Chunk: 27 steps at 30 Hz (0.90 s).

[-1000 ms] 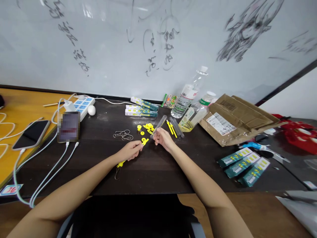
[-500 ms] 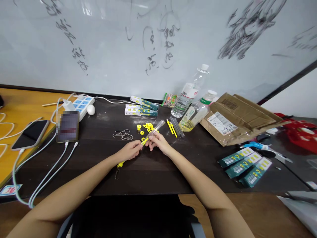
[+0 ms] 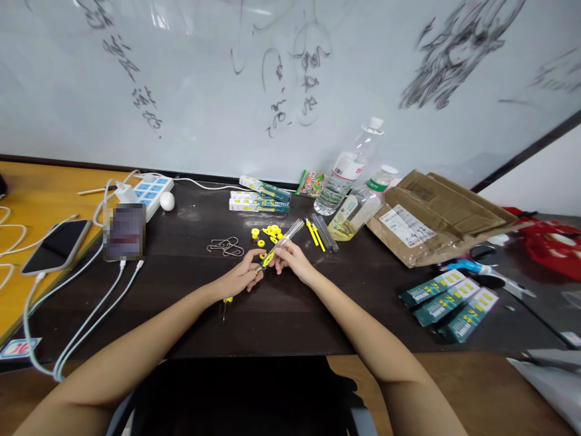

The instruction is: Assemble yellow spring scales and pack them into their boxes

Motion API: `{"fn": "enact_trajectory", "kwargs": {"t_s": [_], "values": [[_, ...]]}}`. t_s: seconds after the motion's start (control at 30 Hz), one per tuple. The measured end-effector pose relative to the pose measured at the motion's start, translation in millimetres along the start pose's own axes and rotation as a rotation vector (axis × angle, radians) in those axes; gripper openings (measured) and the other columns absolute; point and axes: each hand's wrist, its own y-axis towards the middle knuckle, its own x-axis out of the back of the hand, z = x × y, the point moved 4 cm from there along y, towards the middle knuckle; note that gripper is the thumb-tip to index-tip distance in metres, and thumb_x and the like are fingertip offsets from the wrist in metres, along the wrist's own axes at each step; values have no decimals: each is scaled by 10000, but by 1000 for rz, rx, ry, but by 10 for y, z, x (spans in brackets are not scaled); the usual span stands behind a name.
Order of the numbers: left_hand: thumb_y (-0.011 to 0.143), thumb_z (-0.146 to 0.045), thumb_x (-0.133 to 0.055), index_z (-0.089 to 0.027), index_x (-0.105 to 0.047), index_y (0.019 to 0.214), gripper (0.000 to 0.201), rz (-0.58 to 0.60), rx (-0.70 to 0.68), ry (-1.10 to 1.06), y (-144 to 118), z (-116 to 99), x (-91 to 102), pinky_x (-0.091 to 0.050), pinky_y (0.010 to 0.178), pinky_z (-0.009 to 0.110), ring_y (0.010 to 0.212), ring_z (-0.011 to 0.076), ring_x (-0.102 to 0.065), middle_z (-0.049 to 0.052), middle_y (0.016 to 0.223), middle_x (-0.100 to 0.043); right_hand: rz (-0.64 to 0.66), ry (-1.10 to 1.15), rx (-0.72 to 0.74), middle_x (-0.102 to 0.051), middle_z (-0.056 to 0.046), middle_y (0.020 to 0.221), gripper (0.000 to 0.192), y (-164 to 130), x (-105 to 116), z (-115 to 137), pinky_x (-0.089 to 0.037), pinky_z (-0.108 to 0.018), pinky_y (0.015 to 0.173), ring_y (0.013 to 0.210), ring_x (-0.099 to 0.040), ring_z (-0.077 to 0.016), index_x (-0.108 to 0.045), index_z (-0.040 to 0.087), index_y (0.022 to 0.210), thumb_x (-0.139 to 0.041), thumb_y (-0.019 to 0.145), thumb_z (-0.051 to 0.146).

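My right hand point(image 3: 293, 261) pinches a clear plastic tube point(image 3: 296, 227), which slants up to the right. A yellow fitting point(image 3: 269, 259) shows at the tube's lower end. My left hand point(image 3: 236, 280) is closed round a thin rod just below that fitting; the fingers hide most of it. Beneath the left hand a yellow end piece point(image 3: 228, 300) with thin wire sticks out. Loose yellow plastic parts point(image 3: 273, 231) lie just beyond my hands. Bent metal wire hooks point(image 3: 226, 246) are to their left. Yellow sticks point(image 3: 315, 235) and more clear tubes point(image 3: 325, 232) lie to the right.
Small boxes point(image 3: 258, 206) stand at the back, with more boxes point(image 3: 454, 303) at right. Two bottles point(image 3: 340, 181), a snack packet point(image 3: 310, 183) and a cardboard parcel point(image 3: 436, 212) are behind. Left are a power strip point(image 3: 152, 192), phones point(image 3: 57, 247) and white cables point(image 3: 91, 321).
My left hand has shifted slightly right and its fingers have loosened, showing more of the yellow fitting. The yellow end piece with wire has moved right. The right hand has barely moved.
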Motion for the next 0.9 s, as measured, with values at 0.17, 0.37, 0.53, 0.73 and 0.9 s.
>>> {"fn": "enact_trajectory", "kwargs": {"t_s": [0.17,0.37,0.53,0.73,0.9], "values": [[862,-178,-417,-251,-120,1409,626,-6,-32,-27,-13,-63,-2,-414,539,202,509,36,-447,-25,844,-527,-39,4,14,-661,20,592,337,-12,21,25,-477,-176,392,403,-539,-69,-487,176,785,-638,751,475],[909,-321,-457,-257,-80,1436,651,-24,-42,-48,-4,-90,13,-442,548,206,511,35,-513,58,1004,-597,-123,60,44,-663,20,609,320,-18,62,48,-474,-181,384,410,-543,-74,-503,182,799,-636,756,470],[913,-354,-471,-278,-48,1450,688,-40,-39,-58,-1,-50,17,-449,489,189,480,31,-544,139,1158,-595,-108,27,71,-632,41,569,316,-17,49,73,-475,-183,388,395,-532,-71,-505,182,794,-643,751,463],[920,-335,-457,-286,-100,1442,635,-113,-51,-52,5,-45,44,-427,440,162,444,13,-526,134,1169,-587,-203,-4,94,-640,38,567,331,-14,100,88,-455,-174,367,380,-515,-66,-501,182,783,-651,739,473],[917,-336,-461,-283,-97,1447,645,-130,-40,-51,8,-56,53,-437,442,160,449,19,-539,124,1139,-601,-170,22,78,-649,27,586,345,-20,63,84,-466,-175,369,390,-520,-65,-524,172,790,-666,726,480]]}}
